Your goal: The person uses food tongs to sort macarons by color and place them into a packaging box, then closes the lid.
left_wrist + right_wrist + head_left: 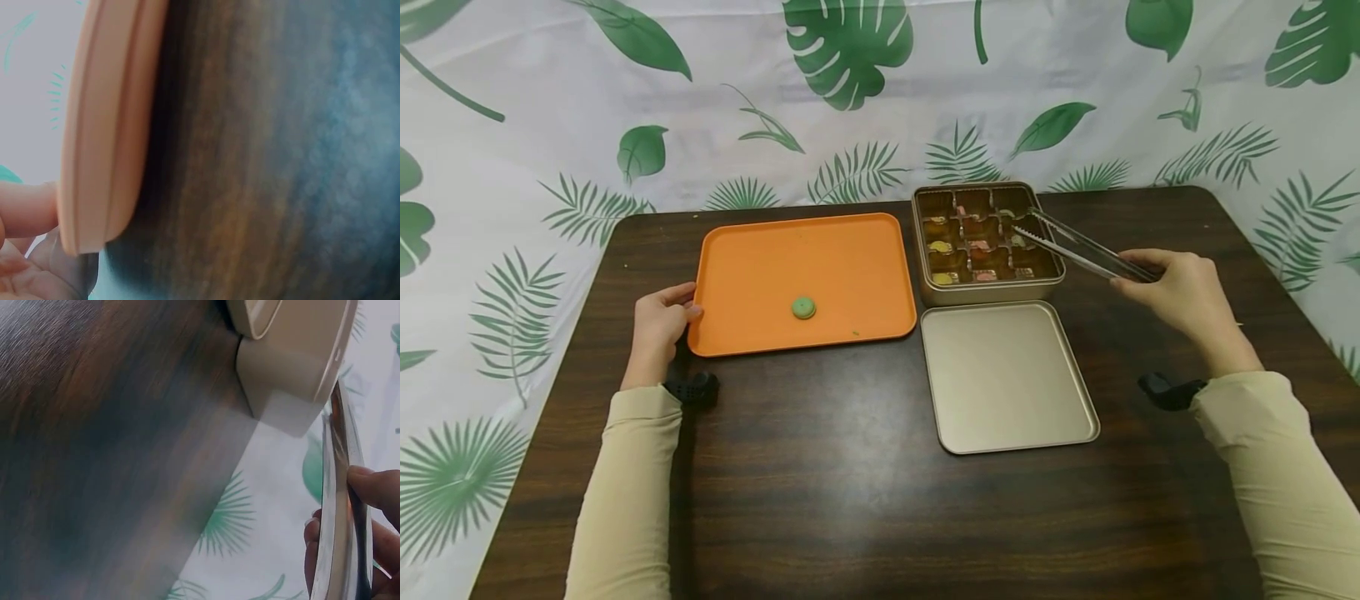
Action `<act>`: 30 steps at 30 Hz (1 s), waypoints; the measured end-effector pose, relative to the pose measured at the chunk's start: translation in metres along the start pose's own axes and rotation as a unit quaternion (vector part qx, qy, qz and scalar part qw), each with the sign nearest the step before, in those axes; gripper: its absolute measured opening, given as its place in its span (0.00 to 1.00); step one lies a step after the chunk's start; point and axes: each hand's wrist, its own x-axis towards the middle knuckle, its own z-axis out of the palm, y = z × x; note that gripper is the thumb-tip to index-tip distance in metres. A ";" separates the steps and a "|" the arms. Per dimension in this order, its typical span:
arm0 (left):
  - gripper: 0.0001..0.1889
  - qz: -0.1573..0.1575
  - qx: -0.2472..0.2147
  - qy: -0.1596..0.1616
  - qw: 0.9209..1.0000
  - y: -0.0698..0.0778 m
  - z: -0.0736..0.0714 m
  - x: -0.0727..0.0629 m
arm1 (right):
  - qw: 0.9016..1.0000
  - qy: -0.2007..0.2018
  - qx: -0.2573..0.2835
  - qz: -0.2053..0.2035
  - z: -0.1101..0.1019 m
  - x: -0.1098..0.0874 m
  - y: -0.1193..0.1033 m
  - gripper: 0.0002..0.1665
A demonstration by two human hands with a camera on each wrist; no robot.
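Sleeves: pale, angled apart over the table.
Tray: flat; the left hand pinches its edge, seemingly to steady it.
Tin: just beside the tray, partitioned so pieces sit separately.
Lid: off, near the tin, presumably for access.
Tongs: clasped by the right hand, tips apart over the tin.
Macaron: alone on the tray, towards its near edge.

Dark brown, wood-grained tabletop, slightly glossy. Resting directly on it, a square gold tin; just left of the tin, a rectangular orange tray with rounded corners; just on the tin's near side, a flat, shallow-rimmed gold lid.
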 end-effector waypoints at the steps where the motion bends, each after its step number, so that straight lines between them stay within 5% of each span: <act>1: 0.27 0.000 0.001 0.000 1.000 0.000 0.000 0.000 | 1.000 0.005 0.002 -0.003 0.000 0.000 -0.002 0.28; 13: 0.27 0.001 -0.001 0.002 1.000 0.001 0.000 -0.001 | 0.998 0.010 0.040 -0.040 0.012 0.006 -0.051 0.26; 30: 0.26 -0.004 0.004 0.004 1.000 0.001 0.000 -0.001 | 0.977 -0.102 0.075 -0.170 0.050 0.000 -0.148 0.24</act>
